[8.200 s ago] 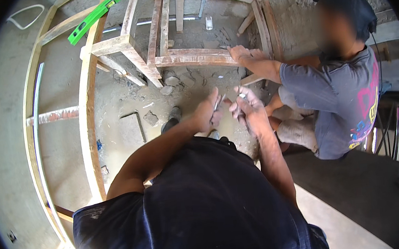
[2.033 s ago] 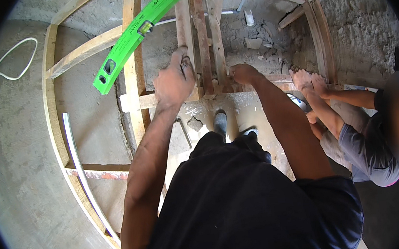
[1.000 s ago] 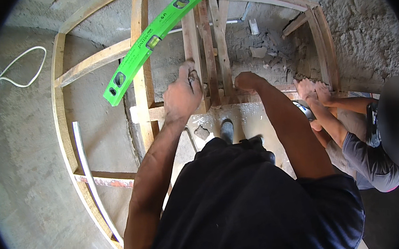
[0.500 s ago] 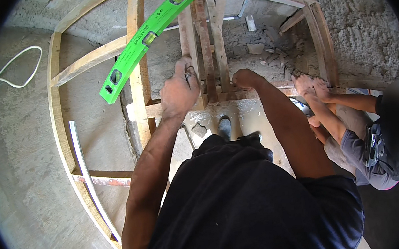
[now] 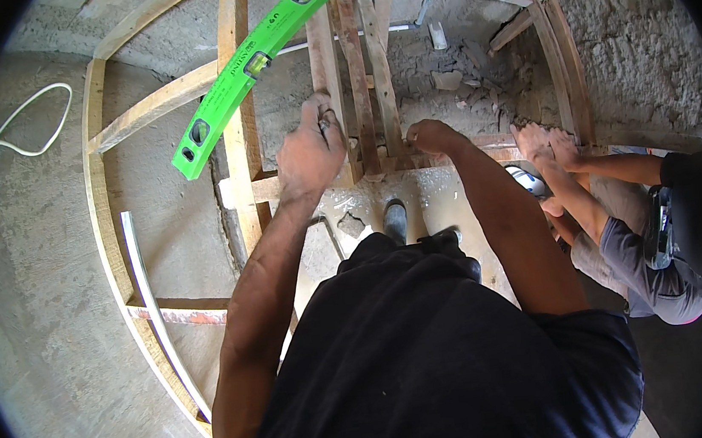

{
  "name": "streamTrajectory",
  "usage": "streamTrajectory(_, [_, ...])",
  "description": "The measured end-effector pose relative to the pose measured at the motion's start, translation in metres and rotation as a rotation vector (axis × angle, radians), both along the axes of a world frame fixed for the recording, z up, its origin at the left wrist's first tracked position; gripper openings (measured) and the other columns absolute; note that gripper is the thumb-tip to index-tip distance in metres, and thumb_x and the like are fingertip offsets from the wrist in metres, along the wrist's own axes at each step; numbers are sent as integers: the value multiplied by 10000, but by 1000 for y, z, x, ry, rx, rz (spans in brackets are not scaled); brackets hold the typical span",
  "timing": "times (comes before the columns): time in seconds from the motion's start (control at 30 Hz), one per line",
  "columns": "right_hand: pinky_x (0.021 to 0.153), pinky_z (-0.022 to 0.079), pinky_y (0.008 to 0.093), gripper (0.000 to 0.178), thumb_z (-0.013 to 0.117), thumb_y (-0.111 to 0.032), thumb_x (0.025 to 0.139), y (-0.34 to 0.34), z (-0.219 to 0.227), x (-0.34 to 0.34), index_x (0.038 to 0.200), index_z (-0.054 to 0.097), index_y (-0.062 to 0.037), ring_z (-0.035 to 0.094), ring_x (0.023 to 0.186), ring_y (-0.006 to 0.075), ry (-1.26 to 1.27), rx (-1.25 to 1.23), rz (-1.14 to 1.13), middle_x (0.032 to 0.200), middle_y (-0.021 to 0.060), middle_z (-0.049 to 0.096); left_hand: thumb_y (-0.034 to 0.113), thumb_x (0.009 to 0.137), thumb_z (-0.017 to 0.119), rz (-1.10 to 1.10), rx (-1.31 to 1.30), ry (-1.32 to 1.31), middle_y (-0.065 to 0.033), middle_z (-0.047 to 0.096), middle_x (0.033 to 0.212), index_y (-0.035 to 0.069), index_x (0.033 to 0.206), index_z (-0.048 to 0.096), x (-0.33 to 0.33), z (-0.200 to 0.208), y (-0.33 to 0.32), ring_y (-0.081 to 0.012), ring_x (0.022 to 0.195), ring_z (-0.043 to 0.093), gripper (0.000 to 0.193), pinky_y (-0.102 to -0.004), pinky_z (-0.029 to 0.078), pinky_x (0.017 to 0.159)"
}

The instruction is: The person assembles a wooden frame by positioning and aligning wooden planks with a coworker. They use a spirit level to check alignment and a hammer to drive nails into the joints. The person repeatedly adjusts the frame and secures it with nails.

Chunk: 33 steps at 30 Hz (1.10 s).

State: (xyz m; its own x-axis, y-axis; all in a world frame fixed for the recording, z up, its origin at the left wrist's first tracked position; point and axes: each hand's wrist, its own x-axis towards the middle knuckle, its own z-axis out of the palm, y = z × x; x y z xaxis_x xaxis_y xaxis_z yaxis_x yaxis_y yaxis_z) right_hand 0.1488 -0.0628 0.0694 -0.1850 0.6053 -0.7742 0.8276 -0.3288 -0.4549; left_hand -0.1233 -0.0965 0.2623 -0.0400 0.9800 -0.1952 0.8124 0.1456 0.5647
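Observation:
A rough wooden frame point(image 5: 237, 94) of upright posts and crosspieces stands before me. My left hand point(image 5: 312, 148) is closed at the lower part of a middle post point(image 5: 323, 55), with its fingers against the wood. My right hand point(image 5: 436, 137) is curled at the frame's lower rail point(image 5: 481, 154), just right of another upright point(image 5: 379, 71); its fingertips are hidden. A bright green spirit level point(image 5: 258, 64) slants across the uprights, above and left of my left hand, with neither hand touching it.
At the right a co-worker point(image 5: 641, 214) crouches, both hands point(image 5: 544, 140) on the rail. Broken rubble point(image 5: 448, 80) lies behind the frame. A white cable loop point(image 5: 70, 107) sticks out at the far left. A white strip point(image 5: 142, 284) leans inside the left frame. My boots stand on wet floor point(image 5: 426, 198).
The view has shifted slightly, so the frame and level sit a little further left and up. My left hand and the post appear slightly further left. Both hands keep their closed shape.

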Motion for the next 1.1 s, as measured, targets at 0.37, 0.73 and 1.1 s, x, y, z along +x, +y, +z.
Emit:
streamTrajectory(0.37, [610, 610, 411, 296, 503, -73, 961, -10, 5, 0, 1169, 687, -176, 730, 746, 267, 33, -7, -50, 973, 141, 727, 296, 1062, 512, -1, 34, -8, -310, 744, 939, 253, 1409, 499, 1, 0, -1, -554, 903, 711, 350, -635, 544, 879])
streamTrajectory(0.73, [718, 629, 401, 389, 562, -72, 941, -16, 12, -2, 1292, 710, -152, 760, 870, 277, 8, 54, -24, 1160, 159, 754, 317, 1068, 510, 6, 20, 10, -317, 740, 916, 259, 1418, 503, 1, 0, -1, -557, 894, 712, 355, -638, 543, 875])
streamTrajectory(1.1, [730, 629, 398, 345, 688, -259, 988, -18, 3, -1, 1316, 706, -153, 756, 865, 276, 9, 128, 22, 1142, 153, 760, 331, 1069, 508, 8, 14, 3, -312, 744, 930, 267, 1425, 501, 1, 0, -1, -555, 916, 715, 361, -634, 547, 893])
